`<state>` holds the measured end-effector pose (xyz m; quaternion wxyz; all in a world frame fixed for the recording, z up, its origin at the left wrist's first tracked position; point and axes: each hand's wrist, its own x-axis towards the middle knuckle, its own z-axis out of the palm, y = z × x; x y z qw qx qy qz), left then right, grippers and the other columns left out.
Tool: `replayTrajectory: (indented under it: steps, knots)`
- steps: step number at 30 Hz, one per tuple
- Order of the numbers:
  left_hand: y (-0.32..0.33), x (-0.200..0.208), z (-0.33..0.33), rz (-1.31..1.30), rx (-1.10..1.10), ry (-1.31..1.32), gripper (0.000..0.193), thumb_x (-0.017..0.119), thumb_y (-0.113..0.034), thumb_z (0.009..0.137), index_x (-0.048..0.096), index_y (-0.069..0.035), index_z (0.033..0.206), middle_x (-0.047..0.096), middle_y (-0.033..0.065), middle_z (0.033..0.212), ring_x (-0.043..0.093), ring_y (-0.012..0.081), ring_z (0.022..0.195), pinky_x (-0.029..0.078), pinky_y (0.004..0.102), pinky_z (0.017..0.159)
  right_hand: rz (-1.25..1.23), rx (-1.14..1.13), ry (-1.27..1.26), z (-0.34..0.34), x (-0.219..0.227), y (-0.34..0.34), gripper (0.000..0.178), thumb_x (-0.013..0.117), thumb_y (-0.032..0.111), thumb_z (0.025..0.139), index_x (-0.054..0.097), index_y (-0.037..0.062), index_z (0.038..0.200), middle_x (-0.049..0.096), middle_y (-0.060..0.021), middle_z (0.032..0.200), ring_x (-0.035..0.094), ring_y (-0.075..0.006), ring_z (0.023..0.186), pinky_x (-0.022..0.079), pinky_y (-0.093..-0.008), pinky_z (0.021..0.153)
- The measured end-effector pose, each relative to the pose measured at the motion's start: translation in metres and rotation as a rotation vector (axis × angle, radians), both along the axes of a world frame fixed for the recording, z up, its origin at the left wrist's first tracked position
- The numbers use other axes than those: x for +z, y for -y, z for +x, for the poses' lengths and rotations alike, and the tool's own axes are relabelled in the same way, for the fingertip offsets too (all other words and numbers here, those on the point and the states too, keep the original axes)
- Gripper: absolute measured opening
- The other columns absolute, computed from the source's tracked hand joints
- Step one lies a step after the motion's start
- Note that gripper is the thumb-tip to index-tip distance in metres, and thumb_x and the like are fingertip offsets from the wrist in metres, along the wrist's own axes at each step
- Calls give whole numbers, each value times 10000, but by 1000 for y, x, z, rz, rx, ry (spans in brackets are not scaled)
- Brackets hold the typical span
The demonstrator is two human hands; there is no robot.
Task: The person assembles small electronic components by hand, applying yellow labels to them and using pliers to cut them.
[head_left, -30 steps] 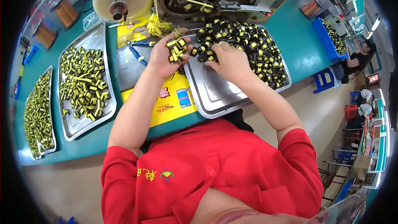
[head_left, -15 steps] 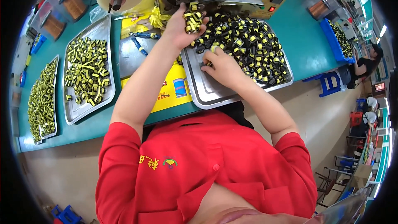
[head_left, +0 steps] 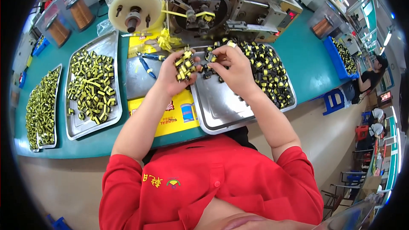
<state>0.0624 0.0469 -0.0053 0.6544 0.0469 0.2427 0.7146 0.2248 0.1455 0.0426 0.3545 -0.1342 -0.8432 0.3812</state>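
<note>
Yellow-and-black coil parts [head_left: 185,65]: a cluster cupped in the left hand [head_left: 171,76], palm up, fingers curled round them, near the left edge of the steel tray [head_left: 219,110]. Right hand [head_left: 237,71] narrow, thumb and forefinger pinching a single part [head_left: 210,58] just beside the cluster; any pins on it are too small to make out.

Technique, as judged: keep the left palm level so nothing spills; take the single part by its body, lightly, sparing the yellow wrap; keep both hands low over the tray to catch drops.

Outward: dark pile [head_left: 272,74] on the tray's far and right side; pliers [head_left: 147,67] left; machine [head_left: 255,13] behind, threaded with yellow tape [head_left: 174,13].
</note>
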Motion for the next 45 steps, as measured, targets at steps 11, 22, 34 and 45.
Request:
replayTrajectory:
  steps: [11, 22, 34, 45]
  knots:
    - [-1, -6, 0, -36, 15, -82, 309, 339, -359, 956, 482, -127, 1100, 599, 87, 877, 623, 257, 764, 440, 289, 499, 170, -403, -116, -69, -11, -22, 292, 749, 108, 710, 499, -5, 809, 565, -78, 739, 611, -149, 616, 488, -256, 541]
    - [1, -2, 6, -51, 33, -89, 273, 358, -306, 948, 466, -133, 1130, 605, 95, 911, 629, 270, 777, 452, 305, 498, 1, -333, -213, -78, -17, -23, 270, 710, 46, 741, 470, -32, 836, 590, -107, 754, 646, -158, 621, 486, -243, 520]
    - [-3, -5, -1, -4, 54, -126, 262, 379, -285, 946, 530, -107, 1064, 615, 66, 1005, 617, 235, 766, 436, 282, 493, 679, -95, 278, 7, -28, -26, 320, 714, 184, 712, 571, 66, 973, 569, -91, 926, 585, -271, 773, 459, -380, 683]
    - [0, -7, -4, -5, 46, -153, 273, 407, -322, 939, 539, -109, 1047, 599, 80, 1043, 590, 248, 788, 426, 269, 489, 803, 223, 428, 8, -31, 4, 202, 609, 207, 784, 574, 99, 951, 533, -80, 814, 510, -265, 841, 381, -385, 779]
